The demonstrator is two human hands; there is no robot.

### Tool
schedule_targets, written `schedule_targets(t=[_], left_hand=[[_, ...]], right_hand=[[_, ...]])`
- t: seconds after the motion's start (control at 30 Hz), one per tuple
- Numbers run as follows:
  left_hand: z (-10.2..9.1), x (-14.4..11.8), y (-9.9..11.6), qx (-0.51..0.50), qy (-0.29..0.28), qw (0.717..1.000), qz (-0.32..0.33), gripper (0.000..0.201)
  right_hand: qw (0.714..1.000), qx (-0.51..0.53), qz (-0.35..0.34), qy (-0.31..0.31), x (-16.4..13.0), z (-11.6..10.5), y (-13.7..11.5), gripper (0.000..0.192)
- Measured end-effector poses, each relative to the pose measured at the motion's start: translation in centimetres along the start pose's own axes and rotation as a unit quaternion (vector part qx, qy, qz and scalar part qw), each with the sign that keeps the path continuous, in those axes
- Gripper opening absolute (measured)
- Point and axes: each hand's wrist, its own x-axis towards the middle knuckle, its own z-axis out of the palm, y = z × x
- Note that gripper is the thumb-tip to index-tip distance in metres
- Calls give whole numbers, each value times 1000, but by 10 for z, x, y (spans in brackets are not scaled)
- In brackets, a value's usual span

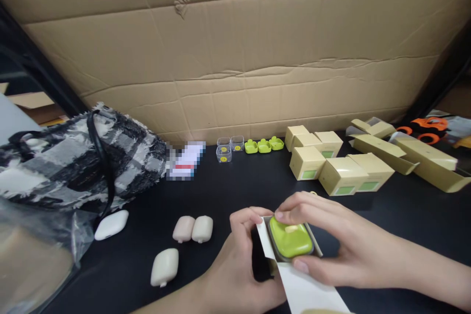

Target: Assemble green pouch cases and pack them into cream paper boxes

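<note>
My left hand (235,265) grips the side of a small open carton (300,284) with its white flap turned out. My right hand (331,245) wraps around the carton's far side, fingertips resting on a lime-green case (290,239) that sits in a clear tray at the carton's mouth. Both hands hold this over a black table (228,191) near its front edge.
Three beige cases (165,266) and a white one (111,224) lie at the left. A black-and-white woven bag (73,157) sits far left. Clear small tubs (224,152), green case halves (263,145) and several closed cartons (338,167) stand behind. Flat cartons and an orange tool (423,126) are far right; a cardboard wall behind.
</note>
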Motion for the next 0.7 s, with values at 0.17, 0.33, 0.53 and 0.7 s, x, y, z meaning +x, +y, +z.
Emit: schedule_targets(t=[0.17,0.33,0.53,0.7], left_hand=[[1,2,-4,-25,-7,999,22,65],[-1,3,-2,11,6,999,34,74],[-8,7,14,124,-33,992,20,72],[-8,5,13,62,-13,998,-1,58]], right_hand=[[999,-36,18,-28,0,2,0,8],[999,-16,10,40,-5,-1,2,25],[992,64,-22,104,-14,-4,9,39],[991,46,-41,118,-11,2,11,39]])
